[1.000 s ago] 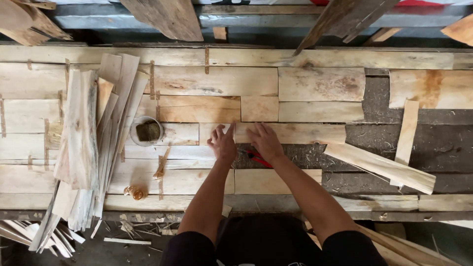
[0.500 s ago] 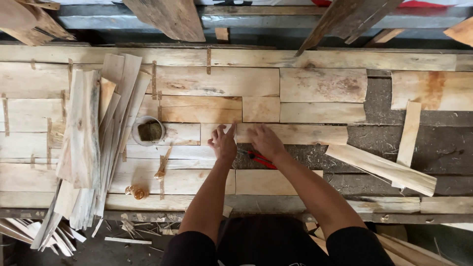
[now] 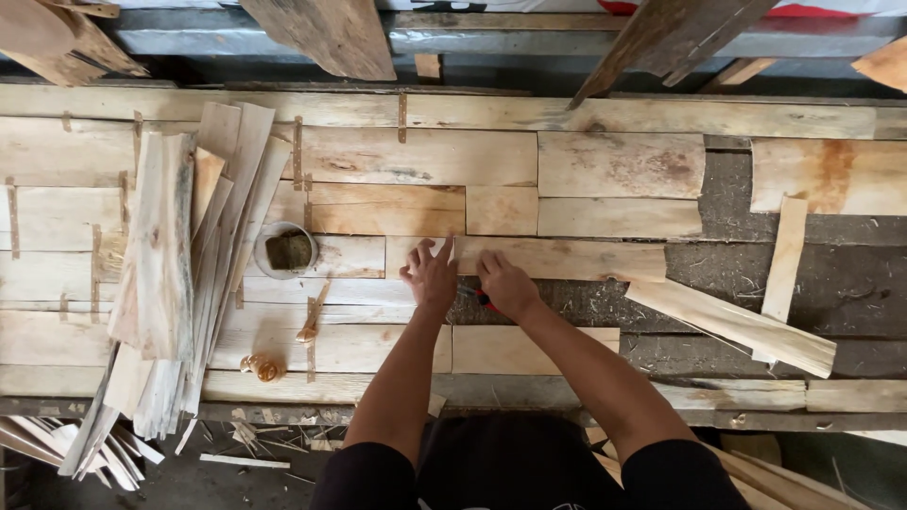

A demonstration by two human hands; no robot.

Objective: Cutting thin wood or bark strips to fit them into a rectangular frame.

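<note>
Head view, looking straight down on a table [image 3: 831, 274] covered with flat pale boards laid edge to edge. Two hands side by side at centre: the left hand [image 3: 430, 276] lies flat with fingers spread on the long board [image 3: 567, 259], pressing near its left end; the right hand [image 3: 505, 283] is curled around a small red-handled tool [image 3: 483, 300] just below that board's edge — the tool's tip is hidden, so its kind cannot be told. The long board runs left to right across the middle of the table, its right end over the bare dark surface. Left of the hands, one round bowl [image 3: 287, 250] holding a dark lump stands on the boards; below it one thin wood sliver [image 3: 313, 314] and one small brown knot of cord [image 3: 262, 366]. Far left — one stack of thin slats [image 3: 175, 274], too many overlapped to count. Right side: two loose planks, one slanted [image 3: 732, 324], one near upright [image 3: 785, 257], touching at the lower end.
</note>
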